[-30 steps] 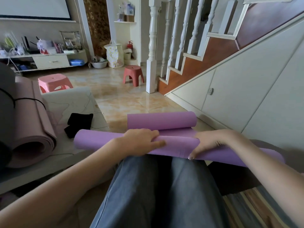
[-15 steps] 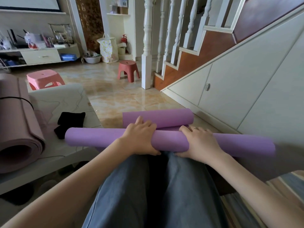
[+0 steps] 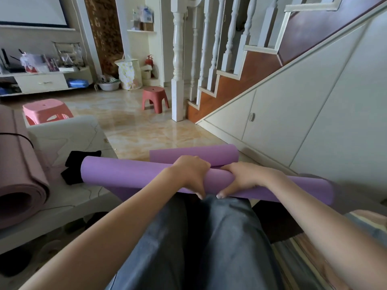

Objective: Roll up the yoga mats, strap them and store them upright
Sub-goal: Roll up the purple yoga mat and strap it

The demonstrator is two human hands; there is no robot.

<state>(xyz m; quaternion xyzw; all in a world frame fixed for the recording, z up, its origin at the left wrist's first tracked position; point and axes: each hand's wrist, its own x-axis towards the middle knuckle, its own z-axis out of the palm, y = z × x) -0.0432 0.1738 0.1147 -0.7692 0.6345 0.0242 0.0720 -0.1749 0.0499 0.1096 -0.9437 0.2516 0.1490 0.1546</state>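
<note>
Across the person's lap lies the long purple foam yoga mat roll (image 3: 129, 174), running from the pale low worktop (image 3: 69, 132) on the left to beyond the right knee. It is mostly wound up, but a loose purple flap (image 3: 194, 153) of the same mat reaches away toward the tiled floor (image 3: 134, 122), so the rolling looks to me nearly done rather than finished. No strap can be seen on this roll, and it lies flat, so strapping and standing it upright are both left to do.

At the left edge, on the worktop, rests a dusty-pink rolled yoga mat (image 3: 18, 185) with a thin dark cord (image 3: 12, 135) across it. That one seems rolled and possibly tied, though it lies on its side, not yet stored upright.

A black fabric bundle (image 3: 73, 166) sits on the worktop just behind the purple roll's left end; it may be the strap, but I cannot tell.

The left hand (image 3: 191, 174) curls over the top of the purple roll near its middle, fingers wrapped toward the lap. The right hand (image 3: 243, 178) grips the roll just beside it, thumb underneath, the two hands almost touching. Both hold the roll firmly, as if tightening it.
</note>
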